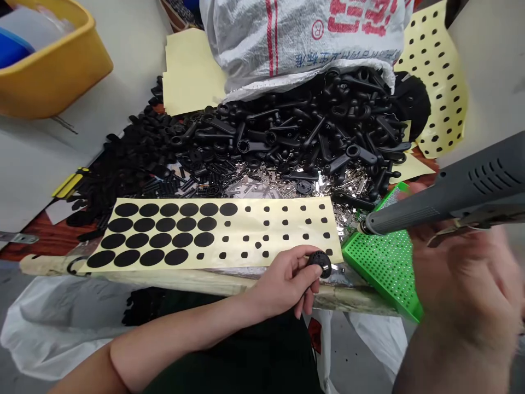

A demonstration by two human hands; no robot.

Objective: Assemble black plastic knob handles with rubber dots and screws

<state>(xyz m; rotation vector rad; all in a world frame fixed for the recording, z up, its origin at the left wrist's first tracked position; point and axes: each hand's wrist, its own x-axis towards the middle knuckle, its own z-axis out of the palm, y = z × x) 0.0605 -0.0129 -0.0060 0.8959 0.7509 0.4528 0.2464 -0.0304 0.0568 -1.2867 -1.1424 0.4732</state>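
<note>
Closest to you, your left hand [287, 279] pinches a round black piece [320, 264] between thumb and fingers, over the near right corner of the yellow sheet [303, 223]; whether that piece is finished, I can't tell. Your right hand [467, 268] is at the grey power tool [410, 210], but it is blurred, so I can't tell whether its fingers are closed around the body. The tool's tip points over the green basket [385, 268] at the bench [229, 285] edge.

On the sheet before you, black discs [169, 209] fill the left part in four rows (six in the farthest, four in the nearest), and only small dark spots [286, 222] mark the rest. I'd judge the sheet about half used.

Beyond it lie loose metal pieces [262, 179], then a wide heap of black parts [287, 128], so plenty looks left to work through. Farther off, a white sack [254, 44] slumps over the heap, and a second yellow sheet [445, 82] at the right shows only spots, seemingly used up.
</note>
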